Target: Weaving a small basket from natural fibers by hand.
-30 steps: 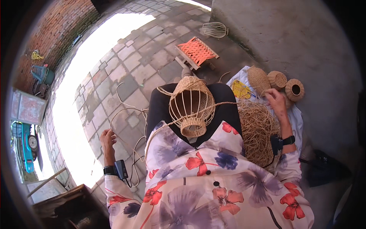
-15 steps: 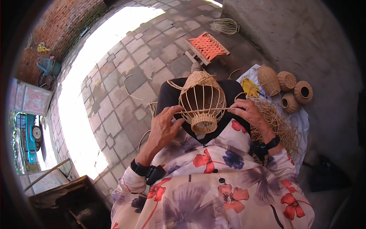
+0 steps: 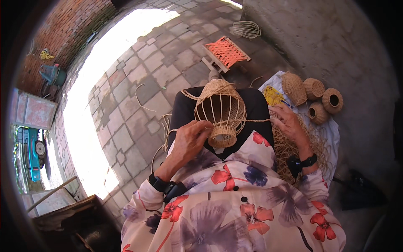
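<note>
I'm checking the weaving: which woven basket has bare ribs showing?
The basket on the lap: its ribs show bare, while the four baskets on the right look closely woven.

- Basket (image 3: 219,105): straw-tan, woven
- Cord (image 3: 256,121): pale tan
- Shirt (image 3: 235,201): pale pink, red and purple flowers
- Trousers (image 3: 257,101): black
- Stool seat (image 3: 226,51): orange criss-cross
- Sheet (image 3: 333,136): white

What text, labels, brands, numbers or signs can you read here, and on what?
None readable.
Basket in the lap: no lettering visible.
Yellow item on the white sheet: any marking too small to read.
Teal vehicle: too small and blurred to read.
</note>
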The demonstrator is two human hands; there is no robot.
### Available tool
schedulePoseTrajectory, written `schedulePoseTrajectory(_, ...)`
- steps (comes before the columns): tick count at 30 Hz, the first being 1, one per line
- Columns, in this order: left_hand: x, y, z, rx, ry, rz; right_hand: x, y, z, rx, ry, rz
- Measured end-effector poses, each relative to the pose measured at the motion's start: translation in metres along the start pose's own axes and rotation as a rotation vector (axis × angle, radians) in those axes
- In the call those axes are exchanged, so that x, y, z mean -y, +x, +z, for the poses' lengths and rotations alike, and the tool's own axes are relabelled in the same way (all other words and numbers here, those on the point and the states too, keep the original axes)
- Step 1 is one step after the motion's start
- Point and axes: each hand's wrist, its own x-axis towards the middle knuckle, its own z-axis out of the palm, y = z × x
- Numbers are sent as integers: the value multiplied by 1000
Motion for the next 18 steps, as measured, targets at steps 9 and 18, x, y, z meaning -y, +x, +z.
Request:
schedulePoseTrajectory(9,-7,0,-6,104,-67,-72,91,32,64,-234,24,-164)
schedulePoseTrajectory(18,-2,2,4,87,135,34,91,29,72,-181,68,-306)
